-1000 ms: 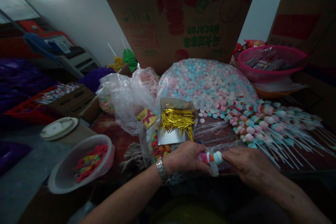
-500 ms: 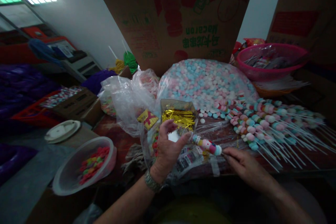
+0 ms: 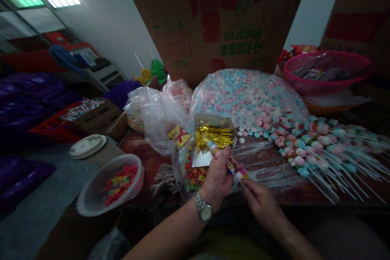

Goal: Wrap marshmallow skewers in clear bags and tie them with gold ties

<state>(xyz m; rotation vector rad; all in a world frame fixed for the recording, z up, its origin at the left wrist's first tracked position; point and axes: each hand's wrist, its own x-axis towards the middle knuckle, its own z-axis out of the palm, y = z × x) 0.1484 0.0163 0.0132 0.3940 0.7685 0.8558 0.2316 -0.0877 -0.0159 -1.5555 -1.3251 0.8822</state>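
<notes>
My left hand [image 3: 217,175], with a watch on its wrist, is closed around the middle of a candy skewer [image 3: 213,148] that seems to be in a clear wrapper. The skewer's colourful top pokes out above my fingers, tilted up and to the left. At its lower end the fingers of my right hand [image 3: 258,197] pinch it; the stick is mostly hidden there. Just beyond my left hand lies an open box [image 3: 202,159] of gold twist ties [image 3: 213,135]. A clear bag of coloured candy rings [image 3: 195,178] sits left of that hand.
Finished-looking candy skewers [image 3: 317,146] are piled on the right. Behind lies a big clear bag of pastel candies [image 3: 243,93], backed by a tall carton [image 3: 213,16]. A plastic bowl [image 3: 83,195] with red and green candies stands left, and a pink basket [image 3: 329,83] back right.
My left hand was open with fingers spread beside the skewer's top; now it is wrapped around the skewer. My right hand has moved left with the lower end. The view has shifted slightly.
</notes>
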